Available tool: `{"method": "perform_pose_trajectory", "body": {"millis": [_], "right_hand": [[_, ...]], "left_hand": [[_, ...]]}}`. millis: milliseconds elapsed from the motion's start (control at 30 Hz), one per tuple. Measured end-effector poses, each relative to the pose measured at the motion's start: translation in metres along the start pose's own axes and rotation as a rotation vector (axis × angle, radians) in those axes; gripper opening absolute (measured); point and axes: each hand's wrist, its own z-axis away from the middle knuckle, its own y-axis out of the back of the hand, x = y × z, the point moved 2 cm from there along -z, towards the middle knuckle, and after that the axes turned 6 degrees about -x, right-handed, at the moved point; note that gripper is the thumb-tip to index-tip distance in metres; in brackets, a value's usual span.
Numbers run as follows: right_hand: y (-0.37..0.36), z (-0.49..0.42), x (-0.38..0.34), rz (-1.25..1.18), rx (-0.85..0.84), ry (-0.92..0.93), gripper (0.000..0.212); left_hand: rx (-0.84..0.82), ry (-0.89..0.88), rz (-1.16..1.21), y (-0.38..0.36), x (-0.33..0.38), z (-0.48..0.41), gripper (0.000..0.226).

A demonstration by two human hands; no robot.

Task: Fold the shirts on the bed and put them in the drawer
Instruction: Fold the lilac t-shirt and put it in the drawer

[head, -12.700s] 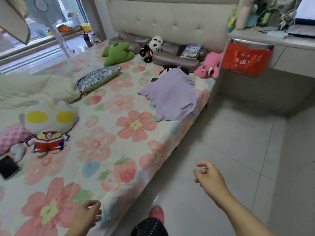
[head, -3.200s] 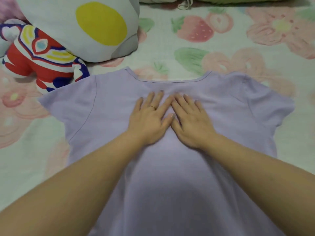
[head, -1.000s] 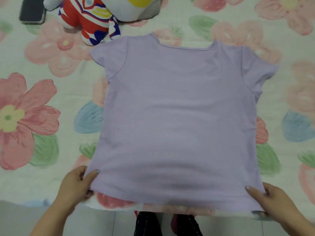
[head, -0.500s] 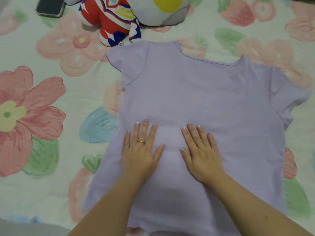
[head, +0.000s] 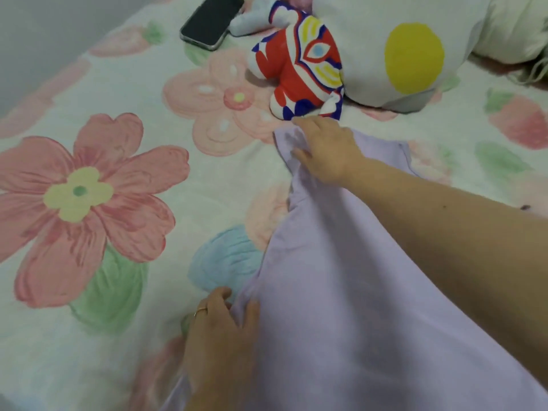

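A lilac short-sleeved shirt (head: 341,292) lies spread on the flower-print bed sheet (head: 89,188). My right hand (head: 326,149) reaches across it and pinches the left sleeve at the shoulder, just below the plush toy. My left hand (head: 219,330) grips the shirt's left side edge lower down, near the hem, with a ring on one finger. The shirt's right half is out of view behind my right forearm.
A red, white and blue plush toy (head: 305,69) with a big white head lies right above the sleeve. A black phone (head: 212,20) rests on the sheet at the top. The bed's edge and grey floor (head: 35,40) show at the upper left.
Both hands left the middle of the shirt, where they pressed flat. They now hold the shirt's left side, the right one at the sleeve and the left one near the hem.
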Motion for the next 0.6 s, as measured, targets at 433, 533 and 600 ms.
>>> {"method": "perform_pose_trajectory", "body": {"millis": [433,533,600], "right_hand": [[0.05,-0.005,0.024,0.105,-0.25,0.088,0.013],[0.061,0.031,0.063,0.165,-0.2,0.034,0.018],[0.066,0.057,0.09,0.217,-0.15,-0.011,0.016]], "left_hand": [[0.048,-0.453,0.03,0.011,-0.012,0.033,0.012],[0.053,-0.664,0.018,0.008,0.007,0.057,0.027],[-0.015,-0.718,-0.082,-0.003,0.014,0.072,0.036]]}}
